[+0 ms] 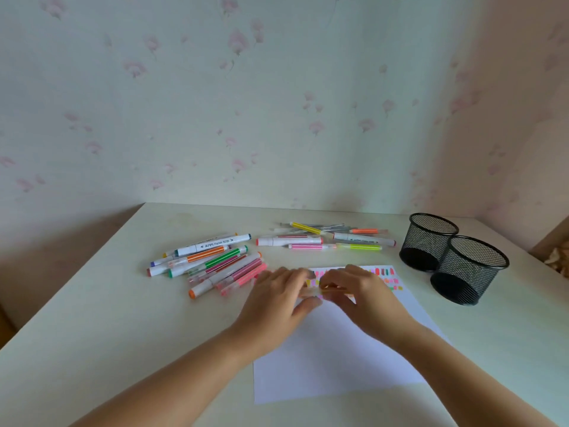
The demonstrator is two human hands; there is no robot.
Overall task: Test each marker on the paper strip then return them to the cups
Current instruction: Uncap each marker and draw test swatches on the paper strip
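A white paper sheet (pixel 332 349) lies on the table, with rows of colour swatches (pixel 386 277) along its far edge. Over that edge both my hands meet on one marker (pixel 334 288), mostly hidden. My left hand (pixel 278 298) pinches its pale left end, blurred. My right hand (pixel 361 295) grips the barrel. Several markers lie in a pile (pixel 212 261) at the left. A second pile of markers (pixel 326 238) lies farther back. Two black mesh cups (pixel 428 241) (pixel 471 269) stand at the right, with nothing visible in them.
The cream table (pixel 123 318) ends at a floral wallpapered wall behind and a pinkish wall to the right. Its left edge runs diagonally beside a brown floor. A brown object shows at the far right edge.
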